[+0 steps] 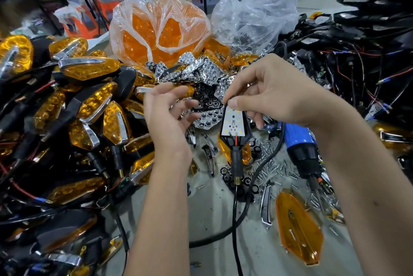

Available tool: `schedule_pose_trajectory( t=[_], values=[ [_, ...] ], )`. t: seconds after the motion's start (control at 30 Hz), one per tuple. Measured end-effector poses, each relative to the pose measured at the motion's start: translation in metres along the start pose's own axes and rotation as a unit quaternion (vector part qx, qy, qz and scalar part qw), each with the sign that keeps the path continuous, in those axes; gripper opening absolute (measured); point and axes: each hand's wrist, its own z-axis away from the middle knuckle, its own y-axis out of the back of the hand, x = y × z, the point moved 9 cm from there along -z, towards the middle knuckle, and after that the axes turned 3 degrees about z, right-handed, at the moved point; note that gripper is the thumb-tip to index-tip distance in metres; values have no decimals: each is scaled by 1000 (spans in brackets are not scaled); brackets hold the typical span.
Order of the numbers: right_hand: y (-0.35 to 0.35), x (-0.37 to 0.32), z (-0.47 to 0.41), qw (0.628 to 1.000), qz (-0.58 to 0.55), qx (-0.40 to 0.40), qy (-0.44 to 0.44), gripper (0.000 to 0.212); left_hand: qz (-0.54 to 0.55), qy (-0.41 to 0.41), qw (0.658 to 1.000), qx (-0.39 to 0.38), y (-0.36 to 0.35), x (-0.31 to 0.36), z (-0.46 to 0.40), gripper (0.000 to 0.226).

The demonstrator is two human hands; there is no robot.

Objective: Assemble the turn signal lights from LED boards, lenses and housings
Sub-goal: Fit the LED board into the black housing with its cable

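Note:
My right hand [274,92] pinches the top of a black housing [235,141] that hangs upright at the centre, stem and wire trailing down. A white LED board [233,122] sits in the housing, facing me. My left hand [167,117] hovers just to its left with fingers loosely curled and nothing in it. Behind both hands lies a heap of chrome reflector pieces [201,70]. A loose amber lens [299,226] lies on the table at lower right.
A pile of finished amber turn signals [85,106] fills the left. A plastic bag of amber lenses [158,30] stands behind. Wired black housings [357,63] pile up at right. A blue electric screwdriver [299,144] and scattered screws [274,164] lie right of centre.

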Motion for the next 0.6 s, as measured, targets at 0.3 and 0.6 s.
schedule_pose_trajectory(
  t=[0.3,0.6],
  values=[
    [-3,0,-4,999,7,33,13,15,-166,36,929,-328,-75,-28,49,21],
    [-7,15,-7,997,-62,23,-28,19,-232,62,921,-307,-65,-38,46,18]
  ],
)
